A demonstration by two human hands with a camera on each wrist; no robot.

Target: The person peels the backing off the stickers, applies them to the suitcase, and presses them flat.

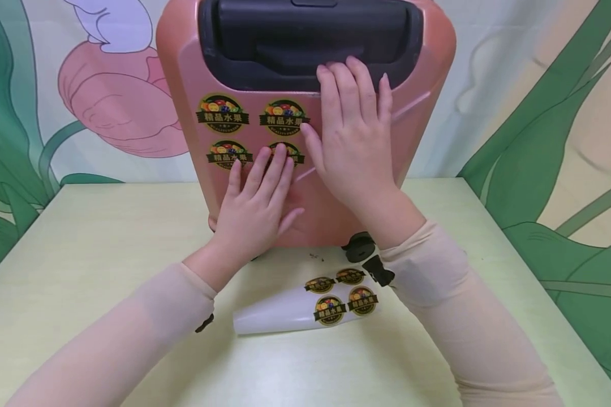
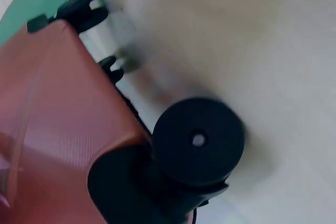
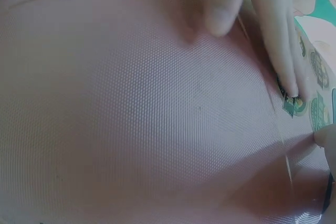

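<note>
A pink suitcase (image 1: 318, 217) with a black recessed handle area (image 1: 315, 39) stands upright. Round fruit-label stickers sit on its front in two rows: upper left (image 1: 223, 115), upper right (image 1: 281, 110), lower left (image 1: 225, 152) and lower right (image 1: 296, 158). My left hand (image 1: 249, 217) has its fingertips on the lower right sticker, partly covering it; its little finger reaches the lower left one. With fingers extended, my right hand (image 1: 356, 135) rests on the suitcase, fingertips at the handle recess and thumb beside the upper right sticker. The right wrist view shows the left hand's fingers (image 3: 270, 30) against a sticker.
A curled white backing sheet (image 1: 280, 314) bearing several more stickers (image 1: 330, 310) lies on the pale table (image 1: 81, 271) before the suitcase. A black wheel (image 2: 199, 140) shows at the suitcase's corner in the left wrist view. Behind hangs a backdrop painted with leaves and flowers (image 1: 117, 102).
</note>
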